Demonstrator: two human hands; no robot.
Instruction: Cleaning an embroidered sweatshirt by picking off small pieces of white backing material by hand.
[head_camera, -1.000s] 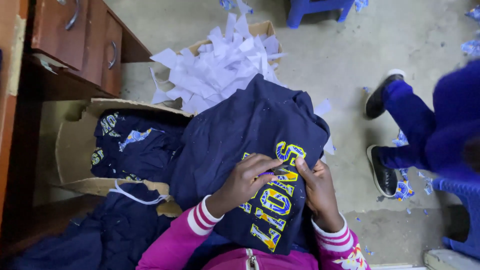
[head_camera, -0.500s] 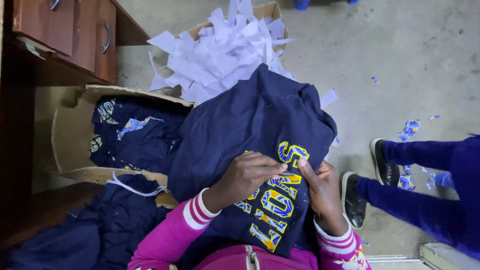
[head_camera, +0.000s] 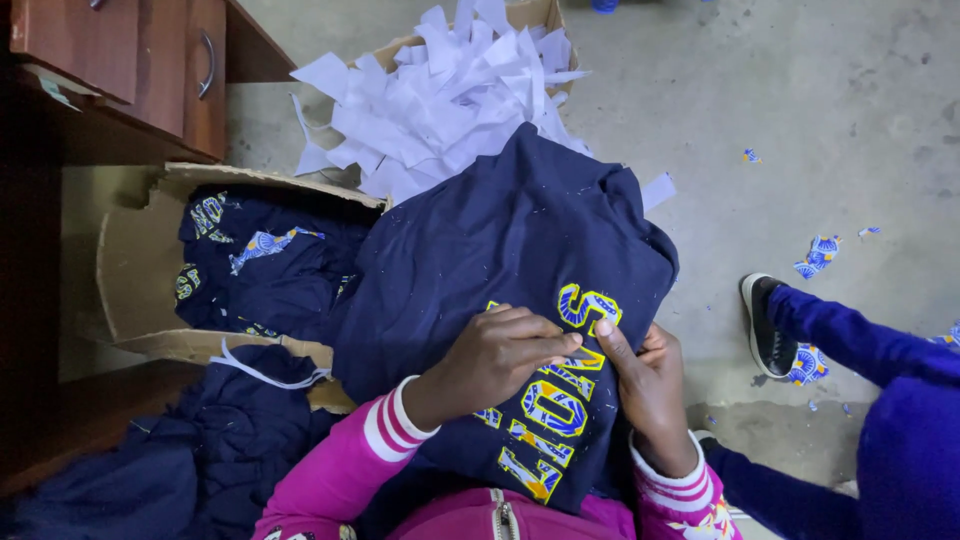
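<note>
A navy blue garment (head_camera: 510, 260) with yellow and blue letters lies over my lap. My left hand (head_camera: 495, 355) rests on the letters, its fingertips pinched on a spot of the print. My right hand (head_camera: 645, 385) grips the garment's right edge, thumb pointing up beside the letters. Both fingertips meet near the middle of the print. I cannot tell whether a small tool or thread is between them. My sleeves are pink with white stripes.
A cardboard box (head_camera: 130, 270) at left holds more navy garments (head_camera: 265, 265). Another box of white paper scraps (head_camera: 440, 90) stands beyond. Wooden drawers (head_camera: 150, 60) sit top left. Another person's blue-trousered legs and black shoe (head_camera: 765, 325) are at right. Scraps litter the concrete floor.
The other person's legs have shifted further right and down in the view. My hands stay on the letters, working the same spot. The camera has drifted slightly.
</note>
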